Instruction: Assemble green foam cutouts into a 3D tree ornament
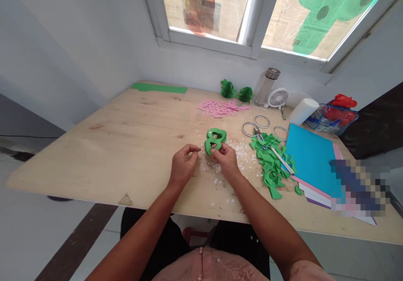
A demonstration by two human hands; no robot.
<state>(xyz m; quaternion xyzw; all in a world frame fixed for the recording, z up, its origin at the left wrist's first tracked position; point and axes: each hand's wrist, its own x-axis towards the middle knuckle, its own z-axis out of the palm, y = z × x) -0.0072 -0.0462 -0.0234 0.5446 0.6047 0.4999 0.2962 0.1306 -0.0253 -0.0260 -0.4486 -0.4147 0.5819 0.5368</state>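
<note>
My right hand (227, 160) pinches a stack of green paper cut-outs (217, 135) by its lower edge. The stack is thick, with rounded lobes and two openings like a figure eight. It is held just above the table, with a small white bit on its top. My left hand (184, 165) is beside it on the left, apart from the stack, thumb and forefinger drawn together. Whatever those fingertips hold, if anything, is too small to make out. Tiny white paper scraps (241, 153) lie scattered under and around my right hand.
Green offcuts (272, 176) lie at right with scissors (258, 133) and a white pen-like stick (283, 161). Behind are tape rings (262, 122), pink cut-outs (217, 108), green paper figures (227, 88), a fan (278, 98) and a bottle (267, 85). Blue sheets (311, 159) are stacked rightward.
</note>
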